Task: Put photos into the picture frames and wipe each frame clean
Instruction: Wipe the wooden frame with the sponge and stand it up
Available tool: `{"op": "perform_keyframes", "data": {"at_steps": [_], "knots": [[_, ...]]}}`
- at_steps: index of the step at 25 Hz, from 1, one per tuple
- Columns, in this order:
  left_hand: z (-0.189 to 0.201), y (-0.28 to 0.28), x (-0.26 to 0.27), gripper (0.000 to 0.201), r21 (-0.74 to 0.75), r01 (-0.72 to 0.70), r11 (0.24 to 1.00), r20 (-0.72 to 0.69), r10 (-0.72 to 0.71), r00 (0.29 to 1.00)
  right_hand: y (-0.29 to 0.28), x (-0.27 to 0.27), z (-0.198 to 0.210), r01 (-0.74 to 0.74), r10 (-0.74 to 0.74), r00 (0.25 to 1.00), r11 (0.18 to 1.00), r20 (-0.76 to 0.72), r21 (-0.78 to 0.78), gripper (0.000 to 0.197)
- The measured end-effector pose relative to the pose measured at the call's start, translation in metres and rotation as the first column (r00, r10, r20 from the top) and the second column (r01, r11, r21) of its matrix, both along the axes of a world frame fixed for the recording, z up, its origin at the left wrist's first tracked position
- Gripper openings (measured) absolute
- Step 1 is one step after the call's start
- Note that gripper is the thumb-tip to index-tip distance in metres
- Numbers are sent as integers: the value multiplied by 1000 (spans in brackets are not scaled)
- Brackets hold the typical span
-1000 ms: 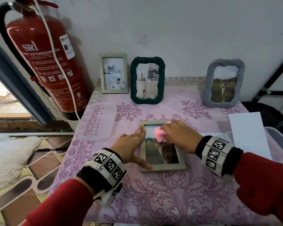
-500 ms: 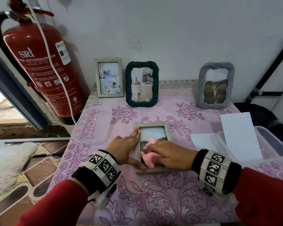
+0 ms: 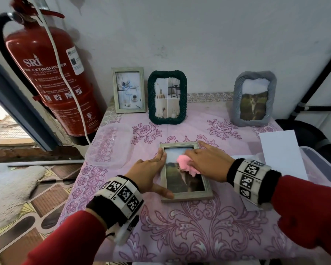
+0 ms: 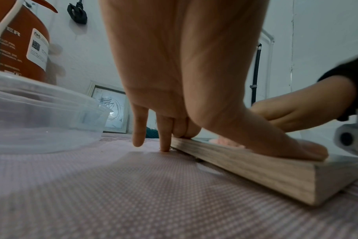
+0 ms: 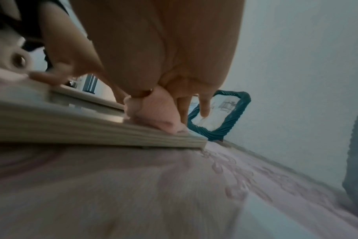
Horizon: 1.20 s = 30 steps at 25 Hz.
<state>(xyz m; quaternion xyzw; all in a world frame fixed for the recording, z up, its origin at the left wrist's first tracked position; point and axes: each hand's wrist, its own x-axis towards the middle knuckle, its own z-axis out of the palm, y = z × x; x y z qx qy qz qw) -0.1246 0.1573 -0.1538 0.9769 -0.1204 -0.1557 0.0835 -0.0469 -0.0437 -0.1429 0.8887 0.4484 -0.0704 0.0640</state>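
Note:
A light wooden frame with a photo of an animal in a field lies flat on the pink tablecloth. My left hand presses its left edge with straight fingers, and the thumb rests on the near left corner. My right hand grips a pink cloth and presses it on the upper part of the glass. In the right wrist view the thumb and fingers curl round the cloth on top of the frame.
Three frames with photos stand against the wall: a light wooden one, a dark green rope one and a grey one. A clear lid lies left, a clear box and white paper right. A fire extinguisher stands beyond the table's left edge.
My right hand has swept the pink cloth from the top of the glass down to its near left part and back up. The left hand has stayed on the frame's left edge.

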Motion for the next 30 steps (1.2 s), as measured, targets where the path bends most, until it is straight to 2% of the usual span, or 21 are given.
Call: {"op": "perform_keyframes", "data": {"at_steps": [4, 7, 10, 15, 16, 18, 20, 21, 23, 26, 30], "knots": [[-1, 0, 0, 124, 1, -13, 1000, 5, 13, 1000, 15, 6, -3, 57, -52, 995, 997, -84, 57, 33], [-2, 1, -1, 123, -7, -12, 1000, 1, 12, 1000, 6, -6, -8, 14, 3, 993, 990, -117, 141, 34], [-2, 3, -1, 123, -14, -17, 1000, 3, 18, 1000, -1, -23, -10, 3, 26, 994, 963, -103, 271, 26], [0, 1, -2, 123, 5, -11, 1000, -10, 11, 1000, -25, -46, -5, -36, 82, 990, 931, -114, 363, 12], [1, 1, -1, 123, 10, -12, 1000, -10, 12, 1000, -31, -48, -4, -80, 110, 991, 942, -72, 327, 14], [2, 0, 0, 124, 25, -14, 1000, -12, 14, 1000, -38, -50, -2, -162, 158, 987, 974, 39, 156, 25], [3, -3, -1, 124, 50, -14, 999, -12, 14, 1000, -33, -49, 1, -217, 216, 949, 976, 229, -22, 23], [3, -4, -1, 124, 62, -13, 998, -10, 13, 1000, -30, -49, 3, -225, 234, 913, 972, 334, -65, 17], [3, -5, -1, 124, 72, -11, 997, 0, 11, 1000, -27, -44, 5, -238, 243, 865, 969, 438, -67, 12], [4, -5, -1, 124, 66, -16, 998, 0, 16, 1000, -25, -32, 2, -223, 241, 872, 970, 425, -94, 15], [3, -6, -2, 124, 56, -11, 998, 1, 11, 1000, -10, -6, 2, -122, 158, 897, 986, 412, -114, 18]]}}
